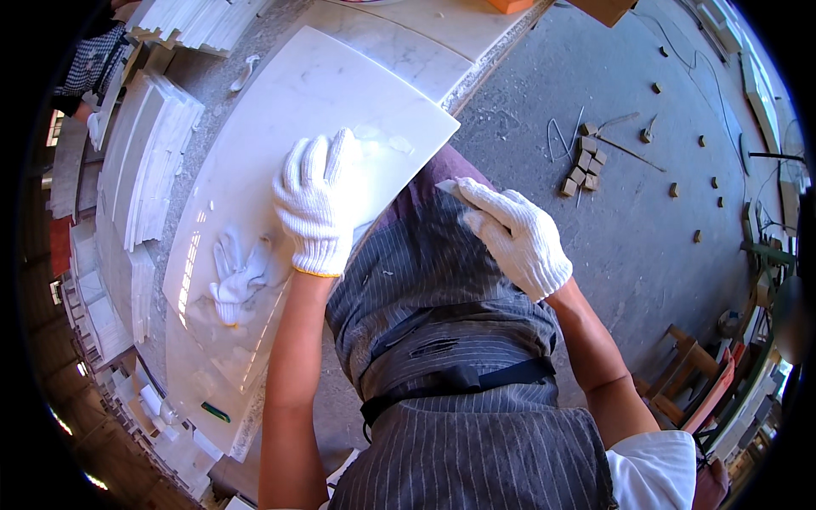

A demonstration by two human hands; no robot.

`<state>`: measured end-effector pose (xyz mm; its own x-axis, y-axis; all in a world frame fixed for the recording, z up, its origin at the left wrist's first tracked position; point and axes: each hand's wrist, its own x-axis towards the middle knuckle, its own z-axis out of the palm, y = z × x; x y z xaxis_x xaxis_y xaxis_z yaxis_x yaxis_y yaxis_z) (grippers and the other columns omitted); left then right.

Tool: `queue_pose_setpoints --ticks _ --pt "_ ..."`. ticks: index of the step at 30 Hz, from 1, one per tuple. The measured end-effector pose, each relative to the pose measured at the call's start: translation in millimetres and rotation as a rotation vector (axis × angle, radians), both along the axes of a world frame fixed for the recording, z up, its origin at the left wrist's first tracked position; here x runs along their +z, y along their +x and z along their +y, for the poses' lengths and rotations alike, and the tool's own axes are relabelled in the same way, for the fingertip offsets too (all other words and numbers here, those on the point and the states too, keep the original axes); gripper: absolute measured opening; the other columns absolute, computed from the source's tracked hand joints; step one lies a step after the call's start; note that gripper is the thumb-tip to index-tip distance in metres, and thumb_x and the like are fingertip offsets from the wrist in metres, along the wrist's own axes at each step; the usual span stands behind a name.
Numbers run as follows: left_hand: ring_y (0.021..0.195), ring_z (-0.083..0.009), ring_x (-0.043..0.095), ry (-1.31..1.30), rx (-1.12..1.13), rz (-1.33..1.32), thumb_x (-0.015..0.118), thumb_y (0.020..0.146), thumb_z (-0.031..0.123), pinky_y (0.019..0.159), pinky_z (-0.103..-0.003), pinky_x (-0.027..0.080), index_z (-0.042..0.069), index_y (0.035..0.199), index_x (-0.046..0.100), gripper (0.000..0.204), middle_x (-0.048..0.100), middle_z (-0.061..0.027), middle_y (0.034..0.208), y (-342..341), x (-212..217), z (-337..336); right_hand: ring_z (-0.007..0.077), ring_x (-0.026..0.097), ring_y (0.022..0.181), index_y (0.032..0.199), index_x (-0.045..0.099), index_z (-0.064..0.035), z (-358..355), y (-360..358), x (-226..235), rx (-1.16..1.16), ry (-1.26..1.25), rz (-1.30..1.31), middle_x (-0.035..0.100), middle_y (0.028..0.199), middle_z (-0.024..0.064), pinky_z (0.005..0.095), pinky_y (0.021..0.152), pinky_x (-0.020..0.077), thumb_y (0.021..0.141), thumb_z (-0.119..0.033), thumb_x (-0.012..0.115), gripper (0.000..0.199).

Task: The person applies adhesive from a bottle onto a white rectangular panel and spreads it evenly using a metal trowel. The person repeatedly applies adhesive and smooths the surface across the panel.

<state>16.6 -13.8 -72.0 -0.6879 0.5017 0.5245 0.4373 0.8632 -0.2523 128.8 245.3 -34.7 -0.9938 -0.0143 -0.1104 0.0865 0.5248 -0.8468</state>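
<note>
A white polished stone slab (340, 81) with faint grey veining lies at my left, its edge close to my apron. My left hand (314, 200), in a white knit glove with a yellow cuff rim, rests flat on it with fingers slightly apart. Beyond the fingertips are a few wet-looking patches. My right hand (514, 238), also gloved, is off the slab's edge above my lap, pinching a small flat pale piece (447, 187); its exact kind does not show. A loose white glove (240, 276) lies left of my left wrist.
Stacked white stone strips (140, 170) stand at the left, with another person's checked sleeve (92, 64) beyond. A small dark-green tool (215, 412) lies near the slab's lower end. On the floor at right are wooden blocks (585, 161), bent wires and scattered small pieces.
</note>
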Motion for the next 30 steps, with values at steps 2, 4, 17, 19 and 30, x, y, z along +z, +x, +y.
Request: queue_pose_setpoints --ticks 2,4,17,19,30 --pt "0.113 -0.0271 0.06 -0.007 -0.001 0.007 0.07 0.084 0.014 0.085 -0.044 0.051 0.023 0.128 0.068 0.045 0.062 -0.0013 0.117 -0.1 0.2 0.5 0.0259 0.073 0.093 0.13 0.069 -0.0132 -0.8 1.5 -2.3 -0.002 0.0 0.044 0.074 0.108 0.0132 0.0364 0.08 0.0593 0.095 -0.014 0.066 0.036" --pt "0.113 -0.0274 0.06 -0.007 -0.002 0.009 0.07 0.084 0.014 0.085 -0.044 0.051 0.022 0.128 0.068 0.045 0.062 -0.0013 0.117 -0.1 0.5 0.5 0.026 0.073 0.093 0.131 0.069 -0.0136 -1.0 2.8 -3.4 -0.001 -0.001 0.059 0.074 0.108 0.0133 0.0365 0.081 0.0594 0.095 -0.014 0.066 0.036" --pt "0.107 -0.0253 0.063 -0.013 -0.013 0.065 0.069 0.081 0.016 0.081 -0.044 0.05 0.024 0.123 0.071 0.043 0.068 -0.0006 0.111 -1.2 1.1 2.0 0.026 0.073 0.096 0.13 0.069 -0.0122 0.2 3.4 -1.3 -0.001 -0.027 0.044 0.074 0.111 0.0126 0.0358 0.083 0.0598 0.095 -0.013 0.066 0.035" --pt "0.108 -0.0254 0.063 -0.018 -0.005 0.063 0.069 0.081 0.016 0.081 -0.043 0.05 0.024 0.123 0.071 0.043 0.067 -0.0007 0.112 -0.2 1.9 3.4 0.026 0.073 0.096 0.129 0.069 -0.0123 0.2 3.8 -1.5 -0.003 -0.03 0.036 0.074 0.111 0.0127 0.0356 0.083 0.0598 0.095 -0.014 0.066 0.034" --pt "0.109 -0.0257 0.062 -0.015 -0.002 0.04 0.069 0.081 0.018 0.082 -0.045 0.049 0.024 0.123 0.071 0.042 0.067 -0.0005 0.112 0.9 2.2 2.7 0.0252 0.073 0.096 0.129 0.069 -0.0107 0.7 3.8 -3.9 0.003 -0.007 0.061 0.075 0.111 0.0128 0.0354 0.083 0.0599 0.095 -0.014 0.067 0.034"
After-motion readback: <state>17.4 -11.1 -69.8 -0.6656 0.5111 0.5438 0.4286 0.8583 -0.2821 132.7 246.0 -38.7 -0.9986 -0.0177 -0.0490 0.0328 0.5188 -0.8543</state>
